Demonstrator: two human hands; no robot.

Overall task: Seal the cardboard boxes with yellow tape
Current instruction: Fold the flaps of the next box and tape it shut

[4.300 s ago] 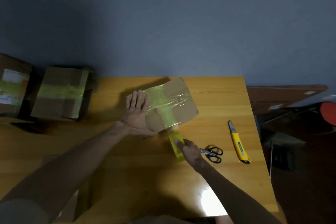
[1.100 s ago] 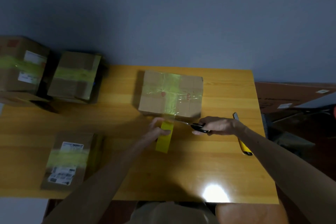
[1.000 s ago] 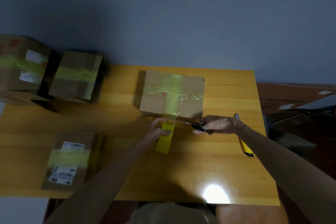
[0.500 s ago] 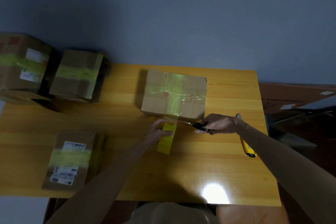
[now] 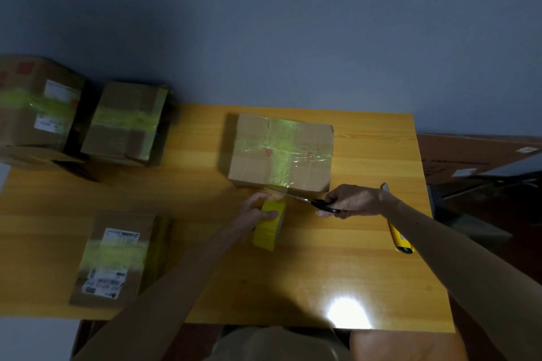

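Observation:
A cardboard box [image 5: 255, 155] lies flat in the middle of the wooden table [image 5: 366, 272], with a yellow tape strip running over its top and down its near side. Just in front of it my left hand [image 5: 255, 211] grips the yellow tape roll [image 5: 268, 228], which stands on edge with its strip stretched up to the box. My right hand [image 5: 352, 201] holds black-handled scissors [image 5: 319, 204]. Their blades reach left to the stretched tape between roll and box.
Two taped boxes [image 5: 38, 108] [image 5: 126, 123] stand at the table's far left. A third taped box [image 5: 113, 258] with labels lies near the front left. A yellow utility knife [image 5: 399, 231] lies right of my right arm. The table's right edge drops to dark clutter.
Since 4.3 s ago the box was turned square, my left hand took the roll and my right hand picked up the scissors. In the last second the hands barely moved.

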